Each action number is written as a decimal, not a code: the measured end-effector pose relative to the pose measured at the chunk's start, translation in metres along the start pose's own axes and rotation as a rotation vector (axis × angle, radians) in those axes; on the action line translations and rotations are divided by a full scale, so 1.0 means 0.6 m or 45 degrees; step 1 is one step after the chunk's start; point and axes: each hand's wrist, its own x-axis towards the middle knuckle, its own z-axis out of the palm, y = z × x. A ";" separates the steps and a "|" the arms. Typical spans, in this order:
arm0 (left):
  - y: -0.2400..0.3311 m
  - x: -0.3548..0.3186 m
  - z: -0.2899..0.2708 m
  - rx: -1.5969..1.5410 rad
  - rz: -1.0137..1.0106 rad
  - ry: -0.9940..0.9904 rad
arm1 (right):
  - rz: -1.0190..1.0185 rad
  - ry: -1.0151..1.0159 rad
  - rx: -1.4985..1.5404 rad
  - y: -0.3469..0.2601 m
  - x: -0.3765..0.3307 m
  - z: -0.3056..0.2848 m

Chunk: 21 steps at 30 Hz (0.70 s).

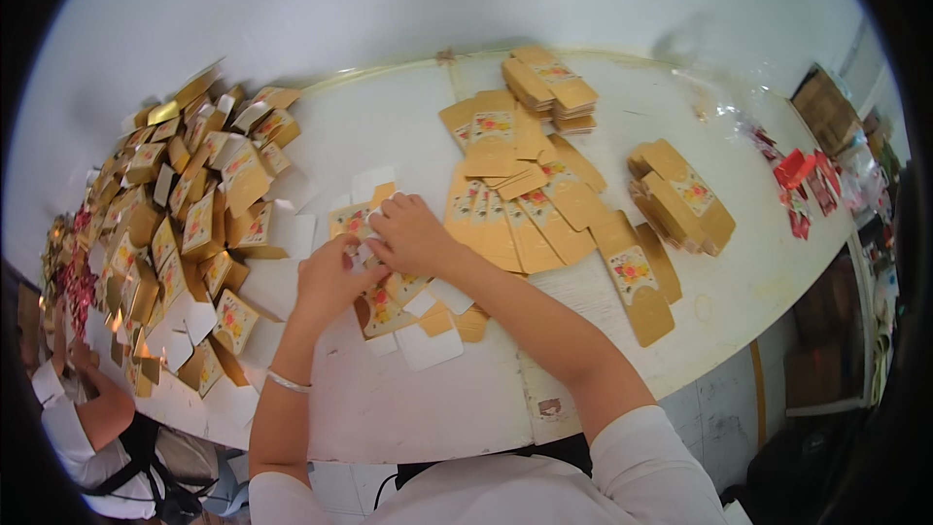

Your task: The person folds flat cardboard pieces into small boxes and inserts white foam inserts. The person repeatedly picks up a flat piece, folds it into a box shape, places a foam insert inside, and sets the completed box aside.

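Note:
My left hand [328,282] and my right hand [410,233] meet over a flat gold carton blank with a flower print [348,222] on the white table [389,399]. Both hands pinch and fold this blank, and its white flaps stick out around my fingers. A second unfolded blank [384,309] lies under my wrists, white flaps spread toward me. A silver bangle [288,382] sits on my left wrist.
A large heap of folded gold boxes [185,214] fills the left of the table. Flat gold blanks fan out at centre right [525,214], with stacks behind [549,87] and to the right [680,199]. Red packets [802,185] lie far right. Another person [87,418] sits lower left.

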 end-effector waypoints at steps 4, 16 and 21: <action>-0.008 0.012 -0.004 -0.440 0.026 -0.046 | 0.067 0.055 -0.004 -0.001 0.006 -0.021; 0.081 -0.029 -0.023 -1.724 0.460 -0.570 | -0.001 0.724 0.374 -0.093 0.091 -0.191; 0.094 -0.019 -0.033 -1.729 0.478 -0.291 | 0.030 0.825 0.574 -0.104 0.085 -0.219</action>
